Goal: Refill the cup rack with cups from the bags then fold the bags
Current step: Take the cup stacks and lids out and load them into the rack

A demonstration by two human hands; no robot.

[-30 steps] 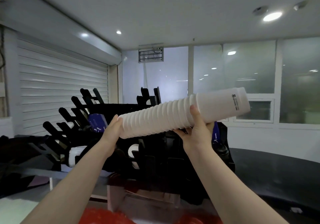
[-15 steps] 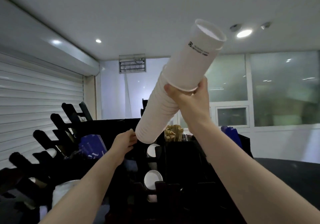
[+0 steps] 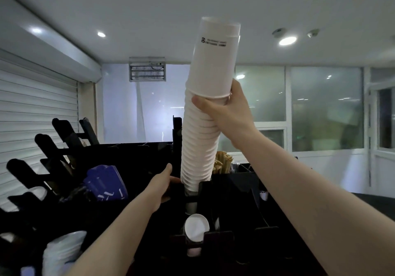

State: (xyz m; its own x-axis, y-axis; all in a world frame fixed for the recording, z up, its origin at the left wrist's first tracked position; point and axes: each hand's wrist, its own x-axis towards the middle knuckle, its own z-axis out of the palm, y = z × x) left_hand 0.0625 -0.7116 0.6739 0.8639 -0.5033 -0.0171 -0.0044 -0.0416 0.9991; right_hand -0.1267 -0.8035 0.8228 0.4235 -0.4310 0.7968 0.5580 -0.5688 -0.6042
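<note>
Since the earlier frame the stack (image 3: pixel 201 130) has swung from tilted to near upright, with its low end now in the rack (image 3: pixel 224 190) centre slot. Right hand (image 3: pixel 226 113) wraps the stack high up, thumb across the near side. Left hand (image 3: pixel 162 184) is just left of the stack's base, fingers hidden, so its grip can't be told.

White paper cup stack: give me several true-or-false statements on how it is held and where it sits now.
1. The right hand grips the tall stack of white paper cups near its upper part. True.
2. The stack lies flat across the black slotted cup rack. False: it stands nearly upright, lower end in a rack slot.
3. The left hand is beside the stack's lower end. True.
4. The dark blue cups lie right of the stack. False: they lie left of it.
</note>
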